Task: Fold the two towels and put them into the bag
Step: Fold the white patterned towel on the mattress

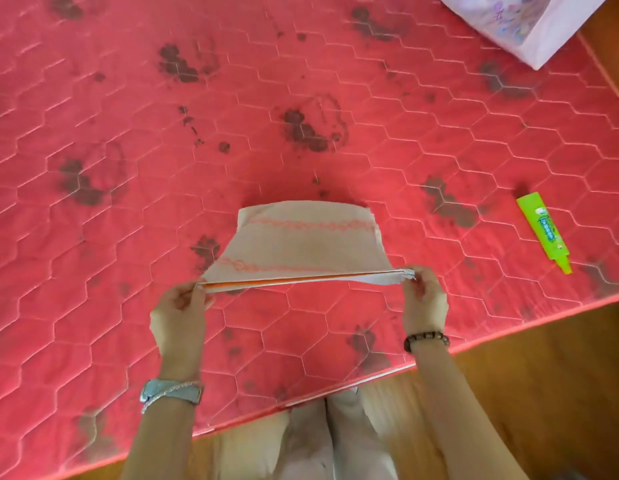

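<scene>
Left grip (178, 306), right grip (424, 296) pinch one towel (301, 244); one bag (529, 26), one tube (543, 232)

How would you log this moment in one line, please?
left hand, right hand: pinch towel ends | towel: taut over mattress | bag: far right

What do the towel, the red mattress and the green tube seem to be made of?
The towel: soft matte woven cloth, probably cotton; it drapes limply and carries orange patterned bands. The mattress: quilted fabric with a slight sheen; stitched hexagon seams show. The green tube: likely plastic; smooth, glossy, with a printed label.
</scene>
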Available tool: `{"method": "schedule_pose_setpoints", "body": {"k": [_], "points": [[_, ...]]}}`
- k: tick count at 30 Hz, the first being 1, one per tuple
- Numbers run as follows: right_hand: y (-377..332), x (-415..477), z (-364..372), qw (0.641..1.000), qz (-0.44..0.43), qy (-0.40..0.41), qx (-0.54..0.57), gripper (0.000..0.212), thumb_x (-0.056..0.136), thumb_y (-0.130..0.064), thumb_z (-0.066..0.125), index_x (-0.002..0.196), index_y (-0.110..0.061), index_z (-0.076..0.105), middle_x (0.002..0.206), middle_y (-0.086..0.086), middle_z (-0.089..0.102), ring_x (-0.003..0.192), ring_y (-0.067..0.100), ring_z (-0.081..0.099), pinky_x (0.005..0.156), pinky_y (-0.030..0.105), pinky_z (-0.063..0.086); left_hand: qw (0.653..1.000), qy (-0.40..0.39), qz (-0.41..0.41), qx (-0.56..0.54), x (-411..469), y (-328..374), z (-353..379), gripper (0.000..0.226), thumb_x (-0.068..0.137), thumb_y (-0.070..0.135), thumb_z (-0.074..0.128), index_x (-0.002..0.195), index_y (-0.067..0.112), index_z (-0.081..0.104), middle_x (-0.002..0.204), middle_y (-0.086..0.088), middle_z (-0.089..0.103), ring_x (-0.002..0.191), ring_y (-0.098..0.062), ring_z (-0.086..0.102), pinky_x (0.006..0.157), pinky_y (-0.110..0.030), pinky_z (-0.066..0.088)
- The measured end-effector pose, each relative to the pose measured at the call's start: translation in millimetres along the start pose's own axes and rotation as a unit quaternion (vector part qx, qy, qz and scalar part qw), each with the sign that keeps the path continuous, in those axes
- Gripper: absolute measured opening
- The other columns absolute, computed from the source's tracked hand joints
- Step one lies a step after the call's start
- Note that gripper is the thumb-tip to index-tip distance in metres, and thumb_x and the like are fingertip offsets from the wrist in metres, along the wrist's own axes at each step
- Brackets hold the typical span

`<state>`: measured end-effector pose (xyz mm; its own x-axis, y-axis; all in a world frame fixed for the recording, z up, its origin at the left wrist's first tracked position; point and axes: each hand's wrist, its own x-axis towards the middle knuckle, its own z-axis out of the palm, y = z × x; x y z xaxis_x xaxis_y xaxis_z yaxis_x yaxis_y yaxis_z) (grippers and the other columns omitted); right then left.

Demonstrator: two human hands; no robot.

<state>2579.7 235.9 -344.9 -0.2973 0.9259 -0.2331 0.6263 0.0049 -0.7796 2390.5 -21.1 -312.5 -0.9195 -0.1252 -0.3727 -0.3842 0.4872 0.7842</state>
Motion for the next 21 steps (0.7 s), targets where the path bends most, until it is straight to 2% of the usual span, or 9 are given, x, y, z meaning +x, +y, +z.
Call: {"method": "schedule_pose_setpoints", "body": {"k": [2,4,6,8,12,15,18,19,21], "points": [[32,-15,5,0.999,0.029,-0.010,-0.024,0.022,0.087,0.001,0.058,0.105,-0.008,0.067,0.084,0.000,0.063,0.083,0.024,0.062,0.072,0.028,0.042,0.999,-0.003,-0.016,0.032,-9,-32,-3,0.014,0.095,0.007,0.060,0.100,0.014,0.070,0.083,-0.005,0.073,0.064,0.000,0.069,0.066,-0.018,0.056],[57,-29,8,0.998,0.049,-0.022,-0.044,0.023,0.087,0.001,0.058,0.107,-0.007,0.067,0.086,0.001,0.062,0.083,0.024,0.060,0.071,0.028,0.040,0.998,-0.010,-0.038,0.049,-16,-59,-6,0.013,0.094,0.006,0.060,0.099,0.014,0.069,0.080,-0.003,0.071,0.055,0.007,0.066,0.060,-0.014,0.054],[76,-41,10,0.996,0.065,-0.036,-0.058,0.022,0.089,0.000,0.056,0.108,-0.006,0.066,0.088,0.003,0.062,0.083,0.019,0.056,0.067,0.023,0.033,0.996,-0.017,-0.065,0.065,-22,-82,-10,0.012,0.093,0.007,0.061,0.098,0.014,0.070,0.080,-0.004,0.072,0.065,-0.006,0.071,0.070,-0.024,0.057],[90,-50,11,0.994,0.074,-0.050,-0.066,0.019,0.090,-0.001,0.056,0.107,-0.004,0.065,0.089,0.008,0.064,0.081,0.020,0.056,0.066,0.024,0.033,0.993,-0.032,-0.092,0.072,-25,-102,-13,0.011,0.092,0.008,0.063,0.096,0.015,0.071,0.080,-0.002,0.073,0.077,-0.020,0.073,0.081,-0.032,0.057],[109,-60,12,0.988,0.093,-0.082,-0.089,0.017,0.091,-0.002,0.056,0.106,-0.003,0.064,0.085,0.004,0.062,0.080,0.022,0.056,0.068,0.027,0.035,0.981,-0.071,-0.138,0.113,-27,-130,-16,0.013,0.091,0.014,0.066,0.085,0.026,0.069,0.083,0.000,0.075,0.081,-0.021,0.073,0.084,-0.037,0.058],[111,-58,13,0.984,0.108,-0.102,-0.094,0.017,0.091,-0.003,0.057,0.106,-0.004,0.065,0.086,0.004,0.061,0.082,0.021,0.056,0.072,0.031,0.042,0.974,-0.079,-0.146,0.157,-23,-140,-14,0.009,0.090,0.017,0.066,0.088,0.025,0.070,0.088,-0.005,0.076,0.085,-0.028,0.073,0.086,-0.045,0.059],[113,-49,15,0.966,0.142,-0.170,-0.131,0.016,0.092,-0.007,0.057,0.105,-0.010,0.066,0.088,0.005,0.062,0.084,0.022,0.056,0.071,0.028,0.043,0.961,-0.096,-0.150,0.212,-15,-141,-8,0.010,0.091,0.022,0.062,0.093,0.016,0.071,0.076,-0.002,0.068,0.073,-0.027,0.065,0.071,-0.035,0.054],[114,-45,15,0.956,0.151,-0.203,-0.149,0.018,0.091,-0.005,0.055,0.104,-0.011,0.067,0.089,0.005,0.063,0.083,0.021,0.056,0.066,0.024,0.041,0.952,-0.112,-0.152,0.241,-13,-138,-6,0.011,0.092,0.023,0.060,0.093,0.015,0.068,0.075,-0.003,0.065,0.071,-0.026,0.060,0.064,-0.031,0.048],[115,-37,17,0.941,0.167,-0.245,-0.165,0.034,0.087,0.010,0.046,0.103,-0.011,0.068,0.096,0.007,0.065,0.085,0.020,0.056,0.061,0.021,0.042,0.940,-0.139,-0.162,0.267,-6,-133,1,0.008,0.092,0.023,0.060,0.094,0.020,0.066,0.084,-0.004,0.065,0.078,-0.025,0.059,0.065,-0.029,0.040]]}}
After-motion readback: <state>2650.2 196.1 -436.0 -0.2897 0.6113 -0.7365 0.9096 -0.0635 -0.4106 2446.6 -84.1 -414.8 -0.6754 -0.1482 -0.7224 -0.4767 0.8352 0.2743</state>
